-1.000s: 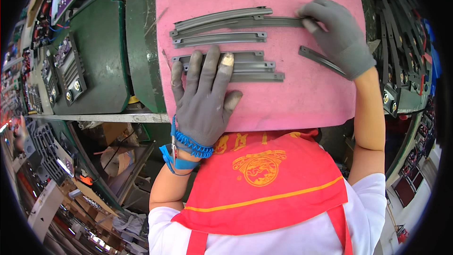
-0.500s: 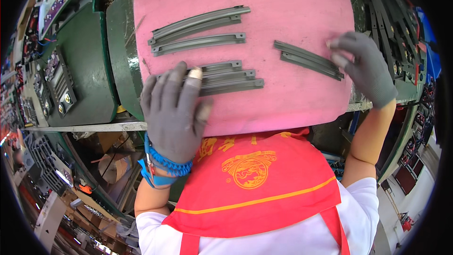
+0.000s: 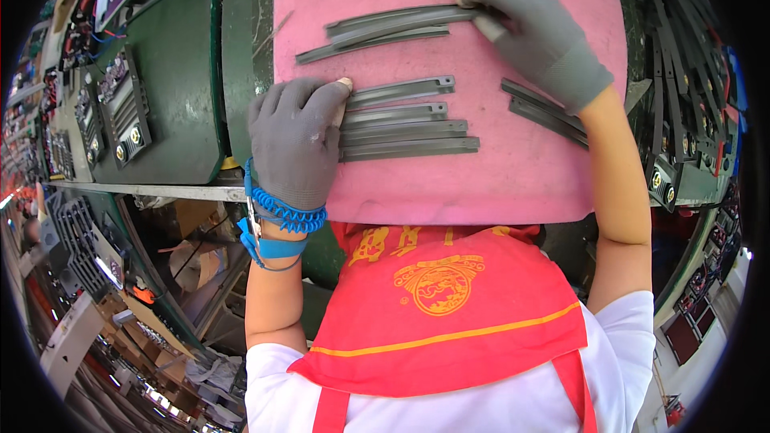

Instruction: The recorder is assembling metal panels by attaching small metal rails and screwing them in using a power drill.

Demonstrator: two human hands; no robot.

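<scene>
A pink foam pad [image 3: 513, 176] lies on the green bench and carries several long grey metal strips. My left hand [image 3: 295, 140], in a grey glove with a blue coiled wrist strap, rests flat on the left ends of the middle stack of strips [image 3: 405, 128]. My right hand [image 3: 539, 36], also gloved, presses on the right end of the upper curved strips [image 3: 385, 28]. Two more strips [image 3: 541, 108] lie slanted just under my right wrist.
Green machine housings with black fittings [image 3: 120, 112] stand to the left. More dark strips and parts [image 3: 682, 96] are stacked along the right side. A red apron [image 3: 441, 305] fills the lower middle. Shelves and clutter lie below left.
My right hand has gone from the slanted strips at the right up to the right end of the upper curved strips. My left hand stays on the middle stack.
</scene>
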